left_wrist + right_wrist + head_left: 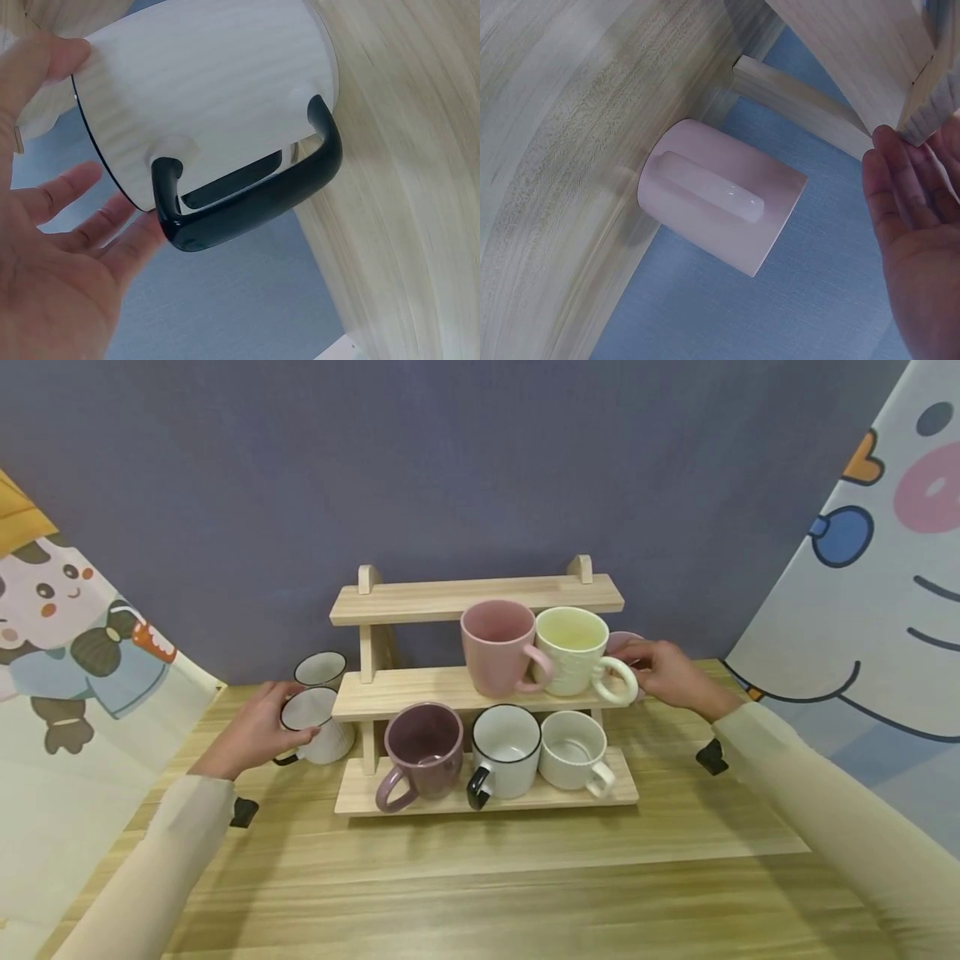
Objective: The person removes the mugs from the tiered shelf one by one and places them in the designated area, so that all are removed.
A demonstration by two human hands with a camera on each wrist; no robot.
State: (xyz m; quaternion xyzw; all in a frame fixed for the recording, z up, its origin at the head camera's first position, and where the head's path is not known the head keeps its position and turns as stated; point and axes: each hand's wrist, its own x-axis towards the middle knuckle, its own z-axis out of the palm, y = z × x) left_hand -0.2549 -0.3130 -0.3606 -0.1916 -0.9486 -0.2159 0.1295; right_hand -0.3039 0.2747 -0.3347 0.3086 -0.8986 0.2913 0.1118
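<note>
At far left, we find the left hand holding a white mug at its dark rim, thumb and fingers set on opposite sides of the mouth. This mug stands on the table just beside the rack's left end, with a rear mug behind it. We judge it rigid, fairly light, smooth enough to slip and liable to chip; the rim span is workable, but its black handle should offer the surer hold. Proceeding right, we record the wooden rack: its lowest shelf bears a purple mug, a black-rimmed mug and a cream mug; its middle shelf bears a rose mug and a pale yellow mug. At far right, the right hand has its fingers loosely extended by the rack's edge; whether the fingertips press the wood we cannot tell. Below them, apart from the fingers, a pale pink mug stands upright on the table; we expect it hard, slick and breakable, best taken by its handle.
</note>
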